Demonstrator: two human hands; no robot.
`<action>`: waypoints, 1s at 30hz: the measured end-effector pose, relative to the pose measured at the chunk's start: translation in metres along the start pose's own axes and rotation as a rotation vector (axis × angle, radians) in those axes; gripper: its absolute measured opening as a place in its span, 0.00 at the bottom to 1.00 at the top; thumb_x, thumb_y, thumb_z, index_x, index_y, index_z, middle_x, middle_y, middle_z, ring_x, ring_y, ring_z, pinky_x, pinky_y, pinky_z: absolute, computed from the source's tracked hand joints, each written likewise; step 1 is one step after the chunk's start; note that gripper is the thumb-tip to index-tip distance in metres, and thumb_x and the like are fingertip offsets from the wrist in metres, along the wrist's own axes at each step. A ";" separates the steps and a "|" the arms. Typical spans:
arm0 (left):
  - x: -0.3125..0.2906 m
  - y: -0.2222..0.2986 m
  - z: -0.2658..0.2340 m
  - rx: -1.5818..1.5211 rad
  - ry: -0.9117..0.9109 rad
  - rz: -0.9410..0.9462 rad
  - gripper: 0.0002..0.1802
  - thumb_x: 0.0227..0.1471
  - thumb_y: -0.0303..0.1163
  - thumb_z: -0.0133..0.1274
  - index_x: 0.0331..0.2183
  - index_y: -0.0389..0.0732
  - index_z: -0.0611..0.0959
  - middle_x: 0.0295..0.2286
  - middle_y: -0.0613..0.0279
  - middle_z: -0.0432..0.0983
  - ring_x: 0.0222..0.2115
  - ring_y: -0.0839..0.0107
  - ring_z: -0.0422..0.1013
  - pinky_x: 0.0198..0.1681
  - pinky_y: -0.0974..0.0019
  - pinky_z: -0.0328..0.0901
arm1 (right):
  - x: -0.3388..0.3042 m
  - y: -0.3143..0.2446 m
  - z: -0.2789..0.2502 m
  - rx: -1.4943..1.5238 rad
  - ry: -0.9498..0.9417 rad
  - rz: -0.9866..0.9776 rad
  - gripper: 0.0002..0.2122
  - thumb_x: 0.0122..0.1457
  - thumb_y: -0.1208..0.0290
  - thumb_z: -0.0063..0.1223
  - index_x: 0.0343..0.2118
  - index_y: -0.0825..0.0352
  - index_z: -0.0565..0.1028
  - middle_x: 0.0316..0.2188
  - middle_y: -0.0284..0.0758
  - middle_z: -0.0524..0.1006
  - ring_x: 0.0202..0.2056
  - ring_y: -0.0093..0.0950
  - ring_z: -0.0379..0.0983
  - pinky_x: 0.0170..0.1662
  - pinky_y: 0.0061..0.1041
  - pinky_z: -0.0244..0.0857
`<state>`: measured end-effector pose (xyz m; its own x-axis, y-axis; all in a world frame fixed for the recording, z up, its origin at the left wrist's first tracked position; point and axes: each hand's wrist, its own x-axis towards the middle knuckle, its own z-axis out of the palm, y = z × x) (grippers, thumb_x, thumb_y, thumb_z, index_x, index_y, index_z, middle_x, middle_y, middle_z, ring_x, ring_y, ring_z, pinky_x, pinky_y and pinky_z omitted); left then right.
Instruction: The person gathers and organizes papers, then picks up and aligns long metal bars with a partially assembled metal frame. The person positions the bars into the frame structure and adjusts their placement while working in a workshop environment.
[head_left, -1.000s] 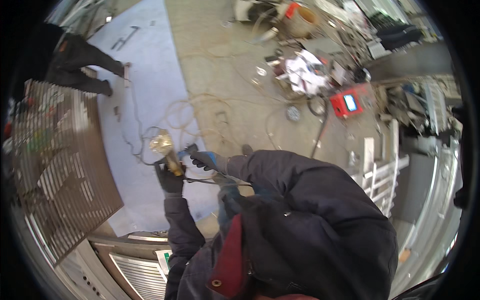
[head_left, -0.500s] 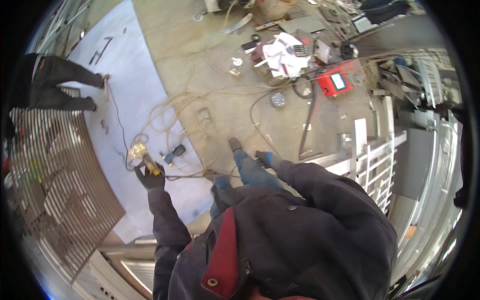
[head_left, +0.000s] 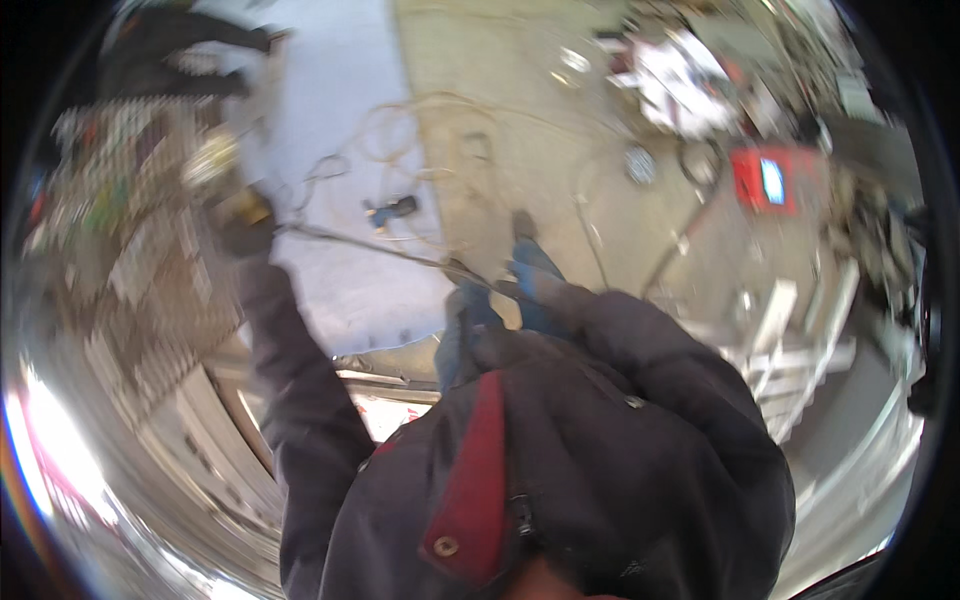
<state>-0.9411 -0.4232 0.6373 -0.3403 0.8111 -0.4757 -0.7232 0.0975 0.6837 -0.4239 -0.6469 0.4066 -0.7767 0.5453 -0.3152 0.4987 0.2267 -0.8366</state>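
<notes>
While blur hides the right hand [head_left: 535,285], the left hand [head_left: 245,225] grips a yellowish tool [head_left: 212,165].

We see the tool [head_left: 215,175] in our left hand [head_left: 245,225] only as a blur: a yellowish, pale-topped body that rises up and to the left out of the dark glove closed around its lower end. It is held out at arm's length to our left, in front of the metal grating. A thin dark cable [head_left: 380,250] runs from the gloved fist toward the lower right, drawn fairly straight, and reaches our right hand [head_left: 535,285], which wears a blue glove close to our body. Whether that hand grips the cable or only touches it, we cannot tell through the motion blur.
</notes>
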 end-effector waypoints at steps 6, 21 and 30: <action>0.062 0.055 0.031 0.279 -0.117 0.020 0.37 0.53 0.59 0.57 0.52 0.37 0.74 0.44 0.55 0.73 0.44 0.57 0.72 0.50 0.52 0.68 | 0.029 -0.058 0.006 0.311 0.027 0.719 0.38 0.56 0.44 0.58 0.66 0.59 0.64 0.57 0.48 0.73 0.56 0.46 0.72 0.57 0.42 0.67; 0.081 0.103 0.102 0.560 -0.216 0.119 0.35 0.56 0.52 0.54 0.55 0.35 0.73 0.48 0.52 0.73 0.48 0.54 0.71 0.53 0.48 0.65 | 0.106 -0.054 0.141 0.396 -0.040 0.778 0.15 0.61 0.56 0.54 0.44 0.58 0.82 0.43 0.41 0.83 0.44 0.44 0.80 0.44 0.43 0.71; 0.132 0.147 0.001 0.448 -0.269 0.076 0.34 0.57 0.49 0.52 0.57 0.33 0.72 0.51 0.50 0.73 0.50 0.53 0.70 0.55 0.45 0.64 | 0.188 -0.143 0.042 0.655 0.352 0.600 0.20 0.66 0.49 0.44 0.40 0.61 0.81 0.36 0.47 0.83 0.40 0.47 0.80 0.45 0.47 0.72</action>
<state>-1.0919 -0.3014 0.6757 -0.1729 0.9390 -0.2974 -0.3545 0.2224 0.9082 -0.6572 -0.6107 0.4480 -0.2482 0.6593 -0.7098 0.3788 -0.6083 -0.6975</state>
